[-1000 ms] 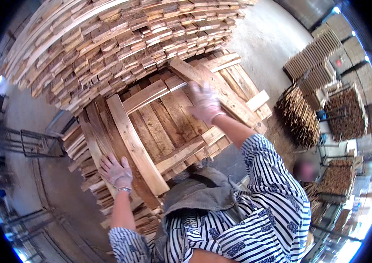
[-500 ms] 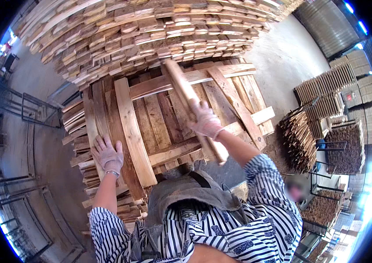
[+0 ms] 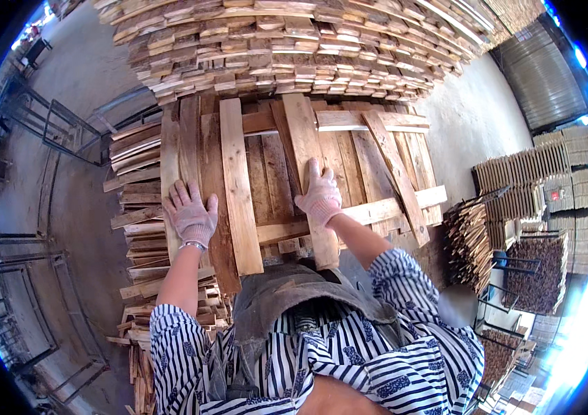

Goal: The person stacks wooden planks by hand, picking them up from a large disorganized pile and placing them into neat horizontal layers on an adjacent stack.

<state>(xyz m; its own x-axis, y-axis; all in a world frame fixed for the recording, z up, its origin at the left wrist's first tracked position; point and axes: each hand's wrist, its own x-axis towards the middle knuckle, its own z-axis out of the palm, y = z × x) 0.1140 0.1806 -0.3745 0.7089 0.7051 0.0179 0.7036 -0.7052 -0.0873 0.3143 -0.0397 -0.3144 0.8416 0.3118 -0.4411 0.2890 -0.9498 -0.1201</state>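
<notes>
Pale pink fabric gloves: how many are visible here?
2: one on the left hand, spread over brown wooden boards; one on the right hand, over a long, light-coloured wooden plank. Others may be hidden.

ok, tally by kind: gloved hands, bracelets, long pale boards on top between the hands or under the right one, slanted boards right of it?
Gloved hands: 2, left hand and right hand
Bracelet: 1
Long pale boards: 2, board between the hands and board under the right hand
Slanted board: 1
Total: 6
</notes>
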